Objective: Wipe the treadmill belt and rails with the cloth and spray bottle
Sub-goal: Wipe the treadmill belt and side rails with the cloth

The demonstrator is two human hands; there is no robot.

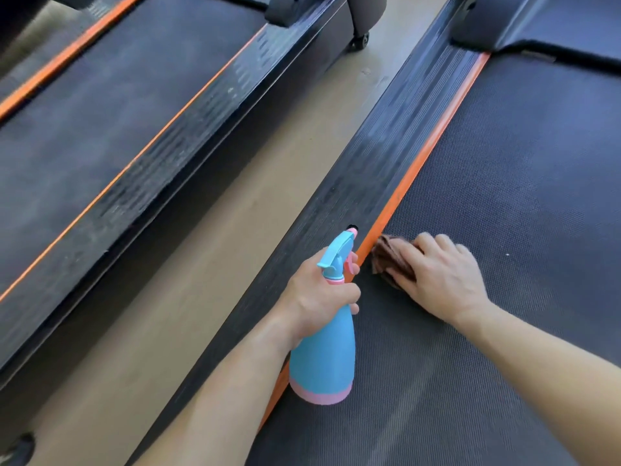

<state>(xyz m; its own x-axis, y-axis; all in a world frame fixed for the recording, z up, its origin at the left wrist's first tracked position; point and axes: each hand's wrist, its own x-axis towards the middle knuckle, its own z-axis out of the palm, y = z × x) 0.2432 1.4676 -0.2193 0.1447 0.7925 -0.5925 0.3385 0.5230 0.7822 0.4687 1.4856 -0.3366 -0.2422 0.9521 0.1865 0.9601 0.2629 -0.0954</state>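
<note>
My left hand (319, 294) grips the neck of a blue spray bottle (324, 358) with a pink base and pink trigger, held upright over the orange strip (430, 149) of the treadmill's left rail (379, 156). Its nozzle points up along the rail. My right hand (440, 277) presses a brown cloth (386, 257) flat on the dark textured belt (521, 183), right against the orange strip. Most of the cloth is hidden under my fingers.
A second treadmill (117, 122) with the same orange trim lies to the left, across a strip of tan floor (215, 257). Its small wheel (361, 40) stands on the floor at the top. The motor cover (497, 21) of the right treadmill rises at the top right.
</note>
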